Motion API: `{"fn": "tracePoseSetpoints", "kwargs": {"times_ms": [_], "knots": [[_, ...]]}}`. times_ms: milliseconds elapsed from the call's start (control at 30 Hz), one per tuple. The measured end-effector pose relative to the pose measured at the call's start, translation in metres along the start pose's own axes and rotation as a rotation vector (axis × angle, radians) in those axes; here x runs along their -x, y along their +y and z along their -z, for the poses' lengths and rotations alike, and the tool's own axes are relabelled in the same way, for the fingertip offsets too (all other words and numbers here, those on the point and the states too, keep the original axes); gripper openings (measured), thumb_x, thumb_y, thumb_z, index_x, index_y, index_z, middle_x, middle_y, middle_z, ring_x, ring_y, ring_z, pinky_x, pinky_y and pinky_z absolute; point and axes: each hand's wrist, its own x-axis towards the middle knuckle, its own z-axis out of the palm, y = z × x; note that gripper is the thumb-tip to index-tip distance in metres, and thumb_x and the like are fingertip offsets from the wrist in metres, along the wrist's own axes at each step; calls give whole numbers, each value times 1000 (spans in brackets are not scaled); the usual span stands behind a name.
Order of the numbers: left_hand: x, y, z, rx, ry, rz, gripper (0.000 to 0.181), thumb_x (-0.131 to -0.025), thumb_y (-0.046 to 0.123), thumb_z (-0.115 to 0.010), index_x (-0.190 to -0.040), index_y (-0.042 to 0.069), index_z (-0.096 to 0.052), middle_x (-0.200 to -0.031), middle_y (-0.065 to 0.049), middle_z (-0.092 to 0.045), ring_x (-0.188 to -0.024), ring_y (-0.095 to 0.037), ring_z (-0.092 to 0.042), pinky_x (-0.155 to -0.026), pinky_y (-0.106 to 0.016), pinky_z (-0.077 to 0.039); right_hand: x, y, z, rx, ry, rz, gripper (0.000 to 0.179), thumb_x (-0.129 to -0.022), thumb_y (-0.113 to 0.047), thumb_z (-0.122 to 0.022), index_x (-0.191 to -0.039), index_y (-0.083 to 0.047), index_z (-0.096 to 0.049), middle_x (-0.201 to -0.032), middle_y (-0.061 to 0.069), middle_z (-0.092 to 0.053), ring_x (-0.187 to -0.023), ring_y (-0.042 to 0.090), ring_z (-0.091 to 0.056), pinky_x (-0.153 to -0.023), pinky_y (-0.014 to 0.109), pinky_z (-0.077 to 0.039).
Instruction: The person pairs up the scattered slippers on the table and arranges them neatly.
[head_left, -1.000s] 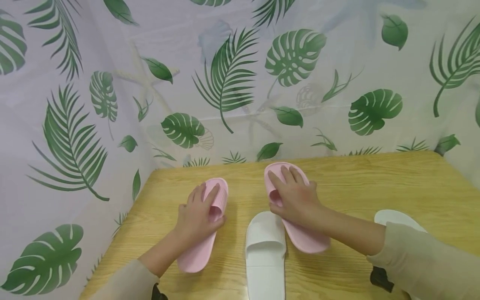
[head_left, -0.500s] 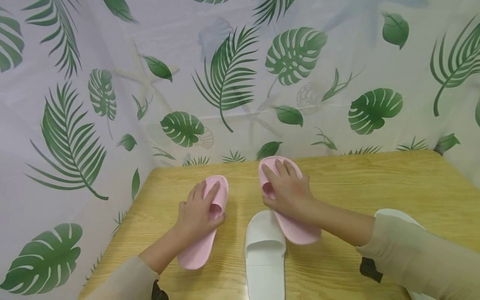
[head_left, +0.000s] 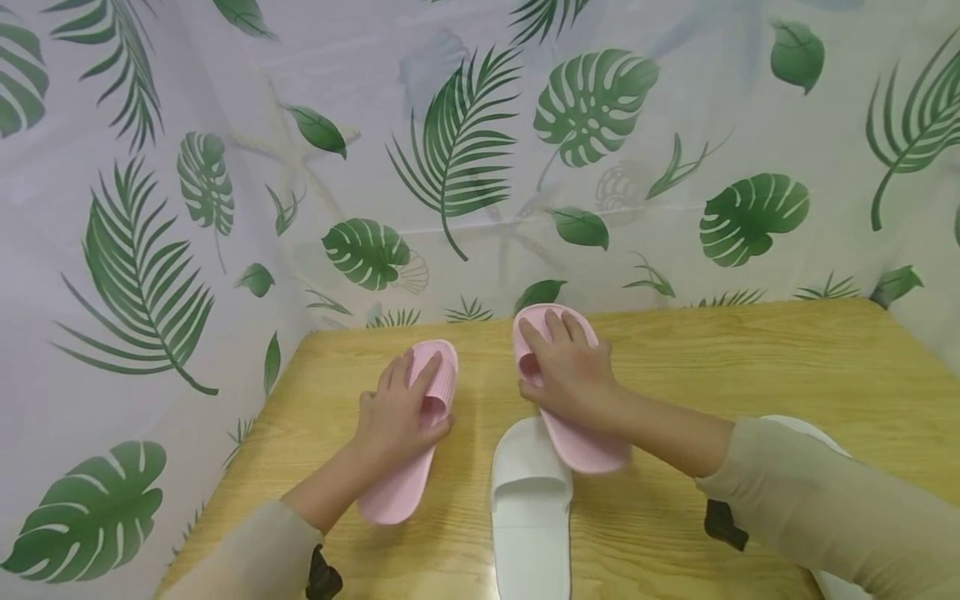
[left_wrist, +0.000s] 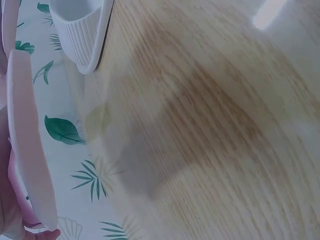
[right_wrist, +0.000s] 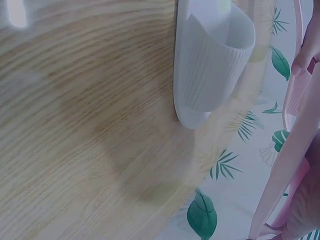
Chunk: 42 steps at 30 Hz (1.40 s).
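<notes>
On the left of the head view, my left hand (head_left: 393,417) grips a pink slipper (head_left: 397,493) across its ribbed strap, fingers spread on top and thumb at the inner edge. My right hand (head_left: 572,375) holds the other pink slipper (head_left: 588,450) the same way, its toe pointing to the back left. Both pink slippers are off the tabletop, with shadows below them in the wrist views. Between the hands a white slipper (head_left: 531,508) lies on the table, toe toward the back. The right pink slipper overlaps its toe in the head view.
A second white slipper (head_left: 810,429) lies at the right, mostly hidden by the right sleeve (head_left: 817,500). Behind the wooden table (head_left: 712,358) hangs a white leaf-print cloth (head_left: 480,150), which also runs along the left side.
My right hand has carried its pink slipper leftward and a little toward the back. The left hand with its slipper has shifted slightly toward the back. The white slippers have stayed put.
</notes>
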Motion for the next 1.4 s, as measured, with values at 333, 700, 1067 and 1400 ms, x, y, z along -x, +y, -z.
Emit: {"fn": "tracePoseSetpoints", "kwargs": {"times_ms": [333, 700, 1067, 1400], "knots": [[-7, -1, -4, 14, -25, 8, 80, -78, 48, -66, -147, 23, -33, -147, -22, -33, -131, -41, -36, -76, -61, -45, -12, -1, -5, -20, -48, -37, 73, -78, -38, -64, -144, -18, -39, -145, 22, -36, -133, 44, -30, -82, 71, -37], [-15, -3, -9, 22, -48, 25, 80, -79, 48, -66, -147, 24, -33, -147, -22, -33, -132, -40, -36, -77, -62, -44, -23, -1, -16, -37, -50, -78, 71, -77, -37, -64, -142, -18, -40, -145, 23, -34, -134, 44, -28, -85, 73, -34], [-23, -11, -13, 26, -48, 46, 80, -77, 49, -66, -146, 24, -34, -148, -22, -32, -132, -41, -35, -77, -63, -44, -45, -6, -25, -17, -62, -97, 69, -77, -38, -63, -139, -19, -41, -141, 22, -37, -133, 43, -30, -84, 71, -36], [-27, -14, -20, 54, -59, 71, 82, -78, 47, -68, -148, 25, -31, -149, -21, -31, -133, -41, -33, -80, -63, -43, -62, -18, -29, -32, -113, -131, 76, -78, -44, -65, -144, -20, -36, -148, 22, -30, -137, 43, -25, -89, 72, -31]]}}
